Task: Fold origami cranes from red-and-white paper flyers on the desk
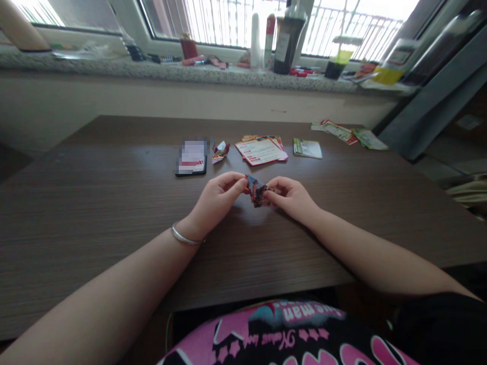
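Note:
Between my two hands is a small piece of folded printed paper [257, 192], dark reddish with a pale blue part. My left hand [224, 192] pinches its left edge between thumb and fingers; a silver bangle circles that wrist. On the other side my right hand [291, 196] grips the right edge, fingers curled behind it. The paper is held just above the table, and its exact folded shape is hard to make out. Just beyond my left hand stands another folded paper piece [220, 152] in similar colours.
Across the brown table [114, 203] lie a phone [191, 157] with a blurred screen, a stack of printed cards [261, 151], a smaller stack [307, 148] and loose cards [338, 132] at the far right. Bottles [289, 43] and clutter line the stone windowsill [160, 71].

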